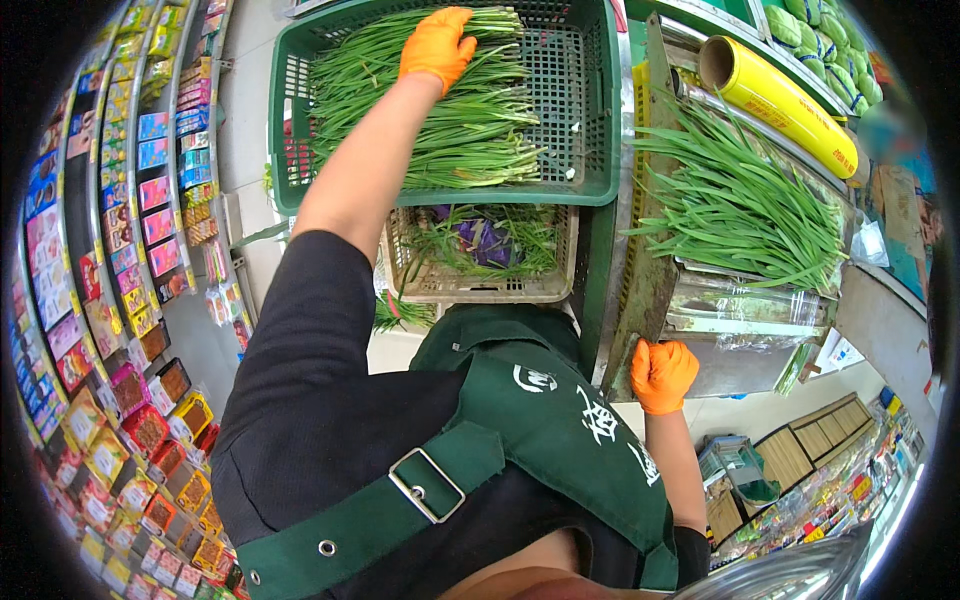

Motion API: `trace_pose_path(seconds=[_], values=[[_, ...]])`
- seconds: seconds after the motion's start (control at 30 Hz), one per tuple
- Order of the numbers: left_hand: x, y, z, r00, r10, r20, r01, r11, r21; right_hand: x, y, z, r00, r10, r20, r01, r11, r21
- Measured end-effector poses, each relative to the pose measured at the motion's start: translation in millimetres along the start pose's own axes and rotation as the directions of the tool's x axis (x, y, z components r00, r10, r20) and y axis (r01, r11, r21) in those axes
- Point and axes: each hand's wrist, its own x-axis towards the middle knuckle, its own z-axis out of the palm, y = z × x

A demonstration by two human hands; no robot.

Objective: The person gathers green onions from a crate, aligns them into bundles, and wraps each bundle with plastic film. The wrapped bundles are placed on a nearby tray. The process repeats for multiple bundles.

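Note:
My left hand, in an orange glove, reaches over a heap of garlic chives in a green plastic crate. It touches the leaves near the crate's far side; whether the fingers grip any is hidden. Cut stalk ends point to the right. My right hand, gloved likewise, is curled into a fist against the near corner of a worn workbench, and nothing shows in it. Beyond that fist, a loose bundle of chives lies across the bench, leaf tips to the left.
A yellow roll of wrapping film lies behind the bundle. Clear film hangs at the bench front. A pale crate below the green one holds leaf scraps and purple plastic. Packaged-goods shelves line the left; leafy vegetables are top right.

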Motion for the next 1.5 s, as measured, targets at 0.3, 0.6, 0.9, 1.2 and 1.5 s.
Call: trace_pose_path(seconds=[0.3, 0.6, 0.9, 1.2, 1.5], values=[[41, -9, 7, 0.902, -0.113, 0.417, -0.080, 0.905, 0.418, -7, -6, 2, 0.999, 0.029, 0.032, -0.024, 0.988, -0.154], [8, -12, -14, 0.952, 0.300, 0.066, -0.304, 0.951, 0.059, -2, -8, 2, 1.000, 0.013, -0.001, -0.013, 0.988, -0.154], [16, 55, -120, 0.827, -0.001, 0.562, 0.427, 0.650, -0.628, 5, -7, -4, 1.000, 0.014, -0.027, -0.014, 1.000, -0.009], [-13, 183, -266, 0.763, 0.094, 0.639, 0.460, 0.616, -0.640, 6, -1, -8, 0.987, -0.104, -0.123, 0.127, 0.973, 0.192], [-138, 343, -236, 0.172, 0.662, 0.730, 0.857, 0.264, -0.442, 88, -55, -81, 0.995, -0.094, -0.008, -0.015, -0.238, 0.971]])
